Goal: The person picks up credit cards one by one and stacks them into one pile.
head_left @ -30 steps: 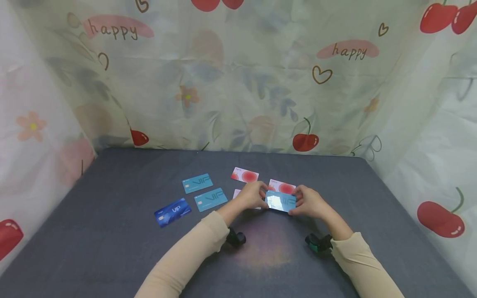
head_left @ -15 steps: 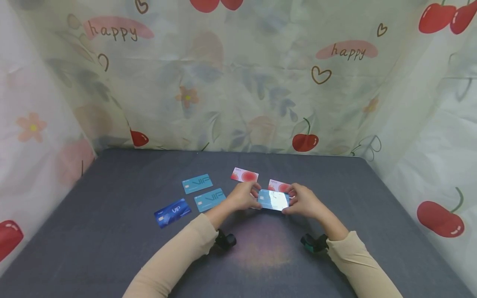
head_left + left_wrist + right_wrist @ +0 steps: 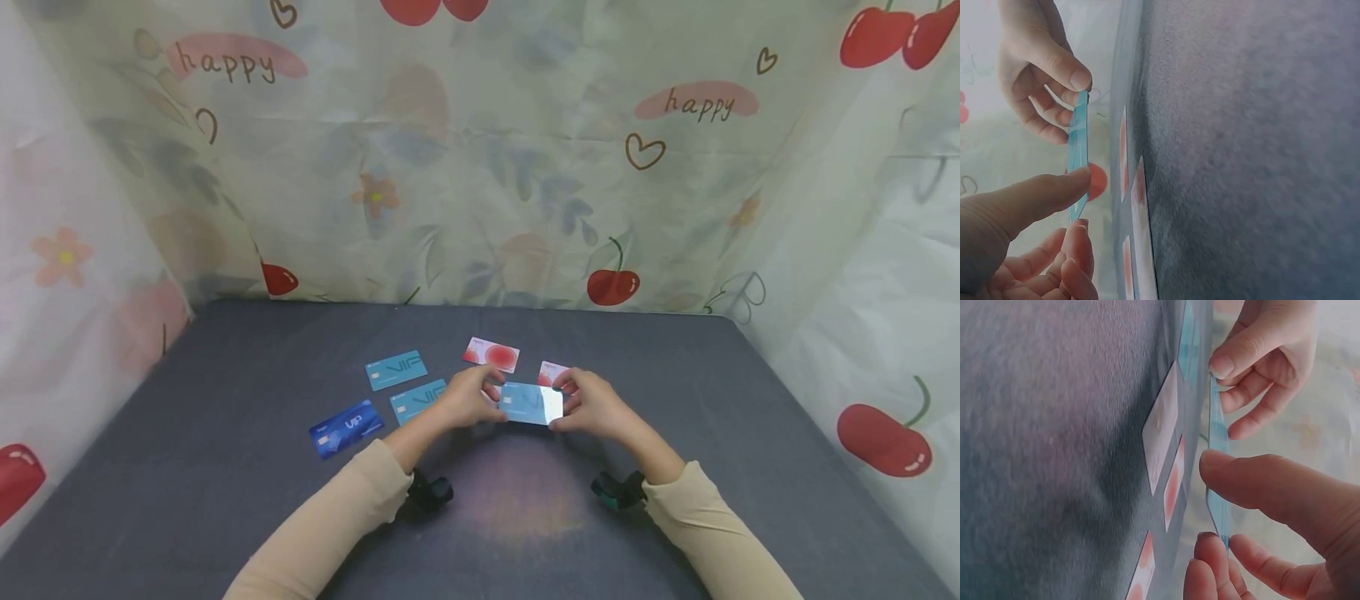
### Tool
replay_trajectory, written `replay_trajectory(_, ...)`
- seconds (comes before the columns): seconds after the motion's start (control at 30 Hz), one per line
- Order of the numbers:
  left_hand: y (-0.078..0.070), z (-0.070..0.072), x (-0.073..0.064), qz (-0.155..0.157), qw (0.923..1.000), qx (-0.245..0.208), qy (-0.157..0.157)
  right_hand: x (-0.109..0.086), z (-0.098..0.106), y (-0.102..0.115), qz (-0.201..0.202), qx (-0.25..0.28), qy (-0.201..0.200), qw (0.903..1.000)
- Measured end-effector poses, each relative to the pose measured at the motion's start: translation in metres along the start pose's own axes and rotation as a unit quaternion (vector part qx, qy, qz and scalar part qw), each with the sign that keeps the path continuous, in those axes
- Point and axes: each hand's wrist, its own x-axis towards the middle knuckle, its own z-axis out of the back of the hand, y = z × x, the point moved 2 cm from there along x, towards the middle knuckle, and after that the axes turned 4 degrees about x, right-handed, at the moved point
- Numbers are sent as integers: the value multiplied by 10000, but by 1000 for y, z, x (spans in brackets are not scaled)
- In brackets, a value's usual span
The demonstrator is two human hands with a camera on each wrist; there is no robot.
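A light teal bank-style card (image 3: 530, 403) is held up off the table by both hands, its face catching a bright glare. My left hand (image 3: 471, 397) pinches its left end between thumb and fingers. At the opposite end, my right hand (image 3: 596, 404) grips the card the same way. Seen nearly edge-on in the left wrist view, the card (image 3: 1078, 147) stands apart from the table surface. A pale card (image 3: 1161, 431) lies beneath it in the right wrist view; the hands and held card hide it in the head view.
Two teal VIP cards (image 3: 396, 370) and a dark blue card (image 3: 347, 428) lie to the left; the left hand partly covers one teal card. Behind the hands are a pink-and-red card (image 3: 491, 354) and another pink card (image 3: 552, 372), partly covered. Printed curtains (image 3: 480, 183) enclose the dark table (image 3: 187, 500).
Both hands have moved left together with the teal card between them. The cards on the table have stayed put; the left hand now overlaps the nearer teal one.
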Motion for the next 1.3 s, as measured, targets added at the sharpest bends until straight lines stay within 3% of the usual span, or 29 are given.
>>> replay_trajectory(0.27,7,9,-12,58,9999,-57,-97,1,-9,9,301,290,37,9991)
replay_trajectory(0.5,12,15,-21,-83,9999,-29,-147,4,-15,13,654,416,76,9970)
replay_trajectory(1.07,25,27,-38,29,9999,14,-114,5,-33,26,588,313,258,9974)
replay_trajectory(1.3,32,29,-41,87,9999,86,-95,4,-39,28,744,370,302,9961)
